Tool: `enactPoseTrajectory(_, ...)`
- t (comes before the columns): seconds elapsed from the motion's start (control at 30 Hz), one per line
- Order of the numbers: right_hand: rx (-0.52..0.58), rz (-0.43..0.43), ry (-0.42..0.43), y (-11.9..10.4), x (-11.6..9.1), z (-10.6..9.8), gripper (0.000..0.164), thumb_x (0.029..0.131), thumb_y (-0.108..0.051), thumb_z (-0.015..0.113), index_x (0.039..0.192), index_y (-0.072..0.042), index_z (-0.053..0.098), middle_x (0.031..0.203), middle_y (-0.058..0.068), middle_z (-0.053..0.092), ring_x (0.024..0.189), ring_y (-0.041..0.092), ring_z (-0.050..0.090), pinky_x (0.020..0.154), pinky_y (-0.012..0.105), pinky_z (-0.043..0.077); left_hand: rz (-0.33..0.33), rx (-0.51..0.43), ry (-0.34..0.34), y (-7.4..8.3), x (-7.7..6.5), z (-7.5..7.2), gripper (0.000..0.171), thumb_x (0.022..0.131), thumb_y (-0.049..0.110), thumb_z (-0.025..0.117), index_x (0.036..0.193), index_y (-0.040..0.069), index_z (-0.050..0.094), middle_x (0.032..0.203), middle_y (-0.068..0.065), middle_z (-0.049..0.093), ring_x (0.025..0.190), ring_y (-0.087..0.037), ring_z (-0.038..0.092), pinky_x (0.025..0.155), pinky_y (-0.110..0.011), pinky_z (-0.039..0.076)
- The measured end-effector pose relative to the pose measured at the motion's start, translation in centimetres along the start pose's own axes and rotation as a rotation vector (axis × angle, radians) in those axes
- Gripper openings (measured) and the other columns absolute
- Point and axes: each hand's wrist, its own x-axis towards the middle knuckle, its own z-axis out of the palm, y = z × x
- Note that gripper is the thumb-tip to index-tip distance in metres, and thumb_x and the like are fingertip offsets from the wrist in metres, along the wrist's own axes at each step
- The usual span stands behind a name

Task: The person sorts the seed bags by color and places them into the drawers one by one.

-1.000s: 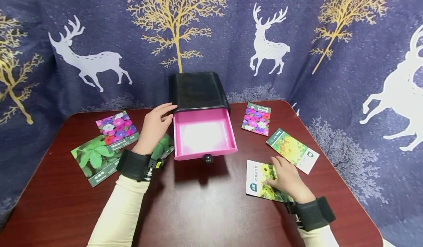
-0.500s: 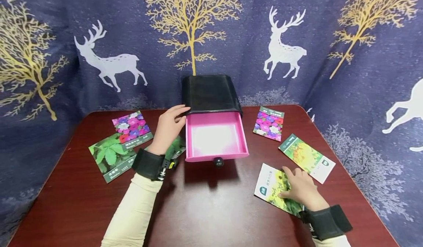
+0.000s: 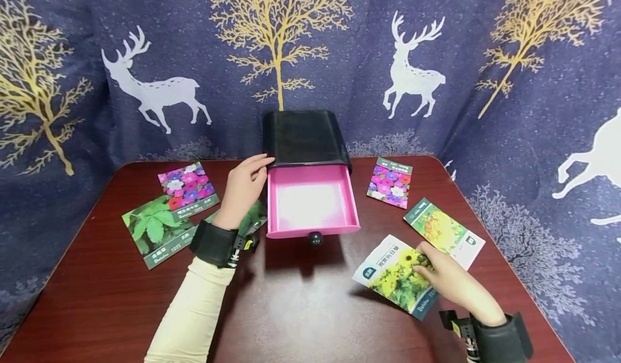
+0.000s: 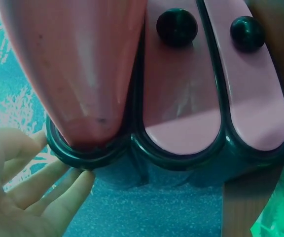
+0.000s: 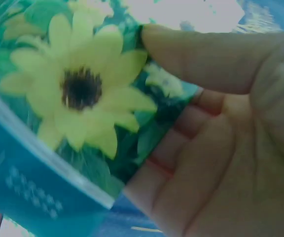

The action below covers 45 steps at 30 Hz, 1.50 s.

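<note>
My left hand [image 3: 241, 190] rests its fingertips on the left side of a black drawer cabinet [image 3: 305, 136]. In the left wrist view, those fingers [image 4: 70, 197] are mostly straight against the black frame. The top pink drawer [image 3: 271, 229] is pulled out and nothing shows inside it; two lower drawers [image 4: 181, 108] with round black knobs are closed. My right hand [image 3: 448, 276] pinches a seed packet [image 3: 395, 279] with yellow sunflowers, thumb on the printed face and fingers behind, as the right wrist view shows. The packet is tilted, its left edge off the table.
At the right lie a petunia-like flower packet [image 3: 390, 182] and a packet with orange-yellow flowers [image 3: 441, 228]. To the left, another colourful flower packet [image 3: 186, 187] overlaps a green leaf packet [image 3: 150, 228]; a further green packet [image 3: 253, 217] is partly behind my left wrist.
My right hand has gone from resting over the sunflower packet to pinching it and lifting it off the table. My left hand stays at the cabinet's side. The head view has shifted slightly.
</note>
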Motion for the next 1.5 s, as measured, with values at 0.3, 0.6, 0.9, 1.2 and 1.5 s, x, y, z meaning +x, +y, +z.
enactPoseTrajectory(0.3, 0.215, -0.104, 0.028, -3.6, 1.3, -0.6, 0.027, 0.091, -0.015, 0.059, 0.081, -0.009, 0.035, 0.07, -0.003, 0.028, 0.059, 0.002, 0.031, 0.052, 0.024, 0.03, -0.012, -0.016, 0.0, 0.1, -0.2, 0.1, 0.033, 0.095, 0.011, 0.047, 0.125, 0.01, 0.061, 0.135, -0.01, 0.054, 0.12, -0.025, 0.055, 0.095, -0.041, 0.048)
enactPoseTrajectory(0.6, 0.376, 0.033, 0.058, -8.2, 4.1, 0.8, 0.024, 0.092, -0.018, 0.058, 0.091, -0.007, 0.037, 0.067, -0.001, 0.025, 0.051, 0.006, 0.027, 0.048, 0.021, 0.026, 0.013, -0.026, -0.003, 1.3, -2.3, -1.2, 0.037, 0.095, 0.012, 0.049, 0.132, 0.011, 0.054, 0.138, -0.013, 0.049, 0.125, -0.028, 0.047, 0.095, -0.046, 0.044)
enactPoseTrajectory(0.9, 0.959, 0.192, -0.079, -10.2, 6.4, 2.2, 0.039, 0.094, -0.027, 0.056, 0.122, -0.005, 0.038, 0.091, 0.007, 0.07, 0.067, 0.014, 0.067, 0.053, 0.025, 0.052, -0.07, -0.416, -0.381, 2.9, -5.6, -1.4, 0.049, 0.097, 0.01, 0.046, 0.144, 0.011, 0.031, 0.135, -0.018, 0.048, 0.108, -0.03, 0.061, 0.089, -0.038, 0.051)
enactPoseTrajectory(1.2, 1.041, 0.236, -0.042, -12.0, 7.9, 2.5, 0.046, 0.093, -0.022, 0.057, 0.129, -0.009, 0.034, 0.087, 0.005, 0.071, 0.07, 0.014, 0.069, 0.058, 0.024, 0.053, -0.219, -0.558, -0.716, 4.1, -6.8, -2.0, 0.046, 0.097, 0.019, 0.048, 0.142, 0.012, 0.038, 0.132, -0.022, 0.048, 0.093, -0.021, 0.066, 0.076, -0.038, 0.057)
enactPoseTrajectory(1.5, 1.089, 0.241, -0.002, -13.9, 8.9, 2.4, 0.083, 0.089, -0.015, 0.062, 0.149, -0.021, 0.005, 0.142, 0.013, 0.042, 0.108, 0.021, 0.06, 0.088, 0.034, 0.052, -0.312, -0.41, -0.608, 3.3, -6.0, -1.2, 0.044, 0.092, 0.014, 0.055, 0.135, 0.009, 0.049, 0.118, -0.015, 0.056, 0.077, -0.013, 0.059, 0.069, -0.03, 0.055)
